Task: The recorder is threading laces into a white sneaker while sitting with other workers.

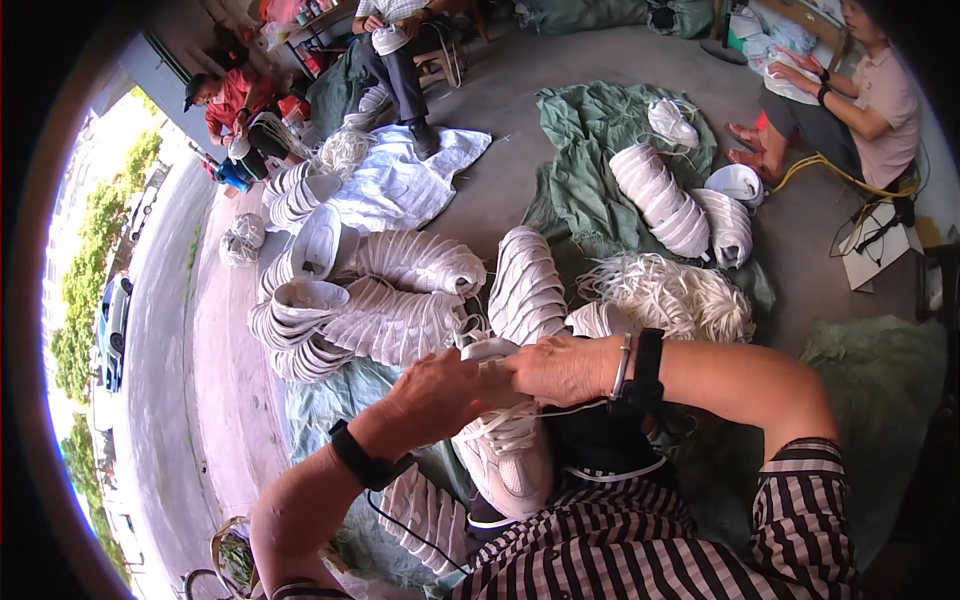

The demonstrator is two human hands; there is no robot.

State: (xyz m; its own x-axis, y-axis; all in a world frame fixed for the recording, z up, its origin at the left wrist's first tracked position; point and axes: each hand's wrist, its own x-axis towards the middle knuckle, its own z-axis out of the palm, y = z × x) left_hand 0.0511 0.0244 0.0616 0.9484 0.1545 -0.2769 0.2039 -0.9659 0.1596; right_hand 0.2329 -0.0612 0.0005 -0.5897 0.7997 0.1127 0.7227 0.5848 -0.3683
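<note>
A white sneaker [510, 468] with a mesh toe rests against my lap, its toe toward me. Both my hands meet over its tongue and upper eyelets. My left hand [425, 400] is closed on the left side of the shoe's opening. From the right, my right hand [565, 370] pinches at the top of the lacing, fingertips close to the left ones. A loose white shoelace [570, 409] trails out to the right below my right hand. The exact grip of the fingertips is partly hidden.
Nested rows of white shoe uppers [400, 318] lie just ahead, with another stack [527, 285] beside them. A heap of white laces [670, 300] is at right. Green sheeting [590, 140] covers floor farther off. Three other people sit working, one at far right [870, 110].
</note>
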